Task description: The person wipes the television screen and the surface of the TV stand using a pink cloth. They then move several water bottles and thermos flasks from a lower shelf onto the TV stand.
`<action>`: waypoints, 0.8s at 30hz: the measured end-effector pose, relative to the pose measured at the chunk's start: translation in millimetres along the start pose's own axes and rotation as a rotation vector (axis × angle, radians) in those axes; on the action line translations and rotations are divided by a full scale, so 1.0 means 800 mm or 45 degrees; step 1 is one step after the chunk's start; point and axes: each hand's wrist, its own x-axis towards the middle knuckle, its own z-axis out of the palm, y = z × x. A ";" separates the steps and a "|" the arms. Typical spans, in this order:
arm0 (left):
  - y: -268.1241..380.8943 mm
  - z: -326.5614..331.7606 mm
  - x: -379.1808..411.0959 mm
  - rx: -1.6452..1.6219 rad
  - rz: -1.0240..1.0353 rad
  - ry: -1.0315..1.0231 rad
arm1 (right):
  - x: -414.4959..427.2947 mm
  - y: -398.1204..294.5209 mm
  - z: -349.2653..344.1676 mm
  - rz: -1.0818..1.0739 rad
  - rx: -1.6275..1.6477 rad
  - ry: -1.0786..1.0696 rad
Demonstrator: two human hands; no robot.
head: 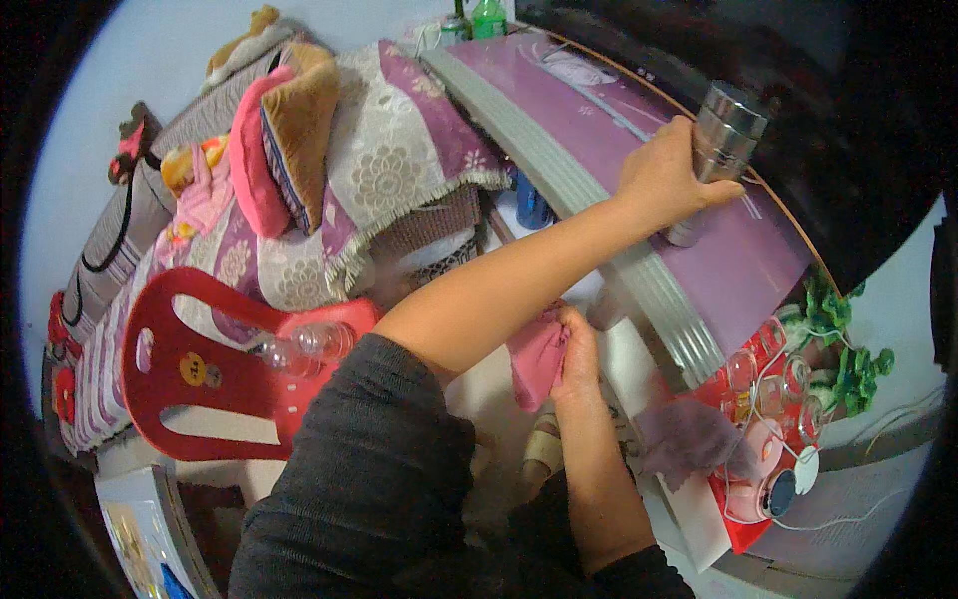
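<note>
My left hand (666, 176) reaches across to the right and is wrapped around a silver metal flask (730, 123) with a shiny lid. The flask is upright but looks tilted in this view, over the purple top (569, 142) of a long cabinet. Its base shows below my hand; whether it rests on the surface I cannot tell. Lower down, in front of my body, my right hand (580, 359) grips a bunched pink cloth (537, 363). Part of that cloth is hidden behind my left forearm.
A ribbed silvery edge (569, 187) runs along the cabinet. Glass jars (771, 393) and a loose white cable stand by a purple-grey cloth (692, 442) at right. A red plastic chair (232, 389) holds clear plastic bottles (322, 341). Behind it is a sofa with cushions (299, 135). A green bottle (489, 21) stands far back.
</note>
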 end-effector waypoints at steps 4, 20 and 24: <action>-0.022 0.013 -0.010 -0.002 0.118 0.026 | -0.009 -0.003 0.011 -0.040 -0.020 0.050; -0.339 0.107 -0.242 -0.092 -0.787 0.062 | -0.025 0.005 0.043 -0.046 -0.470 0.556; -0.232 0.047 -0.174 -0.625 -0.875 -0.409 | -0.025 0.000 0.028 0.112 -0.475 0.354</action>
